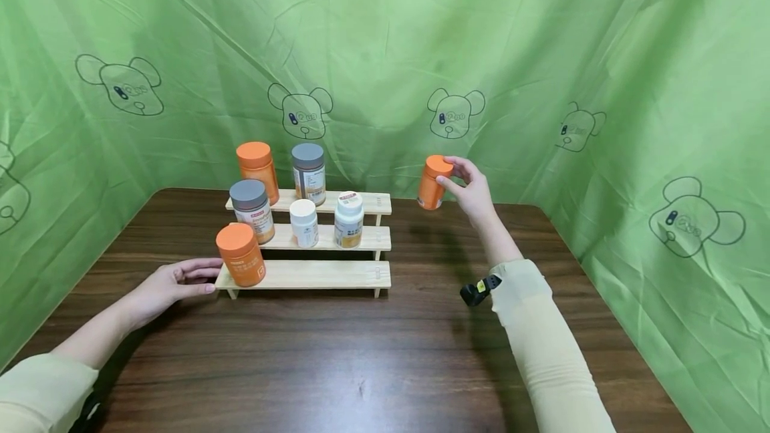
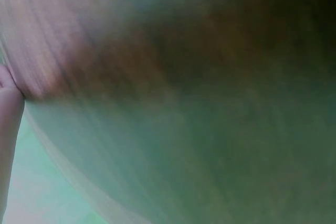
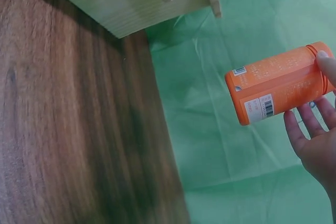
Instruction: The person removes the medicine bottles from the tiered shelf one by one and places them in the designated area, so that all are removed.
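Head view: six bottles stand upright on the three-tier rack (image 1: 327, 274), and a seventh, the held bottle (image 1: 430, 187), is off it. The top tier bears the rear orange bottle (image 1: 259, 174) and the rear grey-cap bottle (image 1: 309, 176); the middle tier, the near grey-cap bottle (image 1: 252, 212), the small white bottle (image 1: 305, 224) and the wide white bottle (image 1: 349, 220); the lowest, the front orange bottle (image 1: 242, 258) at its left end. By that count, the held bottle seems the only one in view not on a tier; whether it is coming to the rack or leaving it, I cannot tell.

It hangs above the table (image 1: 361, 353), right of the rack and well apart from it, leaning slightly. The right hand (image 1: 474, 194) is on its right side, thumb and finger pinching it near the cap; the right wrist view shows other fingers spread beneath it. The left hand (image 1: 161, 289) touches the lowest tier's left end, beside the front orange bottle; whether it grips or merely steadies that end is unclear.
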